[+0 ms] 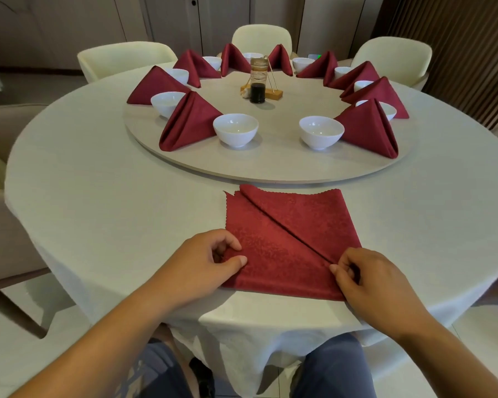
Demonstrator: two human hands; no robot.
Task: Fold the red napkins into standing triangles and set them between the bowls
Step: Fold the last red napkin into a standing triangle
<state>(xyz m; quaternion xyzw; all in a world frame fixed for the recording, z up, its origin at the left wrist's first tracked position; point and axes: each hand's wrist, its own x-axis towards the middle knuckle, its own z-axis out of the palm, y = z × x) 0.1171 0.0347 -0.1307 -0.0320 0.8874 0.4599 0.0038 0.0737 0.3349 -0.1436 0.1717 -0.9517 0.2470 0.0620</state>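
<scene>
A red napkin (288, 242) lies flat on the white tablecloth near the front edge, with a diagonal fold running from its far left corner to its near right. My left hand (204, 259) pinches its left edge. My right hand (368, 280) pinches the near right end of the diagonal fold. On the round turntable (270, 170) stand several folded red triangles, such as the near-left triangle (189, 123) and the near-right triangle (370, 129), alternating with white bowls. Two bowls, the left one (235, 133) and the right one (321, 132), face me with a gap between them.
A dark sauce bottle (258, 91) and a wooden holder stand at the turntable's centre. Cream chairs (260, 37) ring the far side of the round table (98, 196). My knees show below the tablecloth's hanging edge.
</scene>
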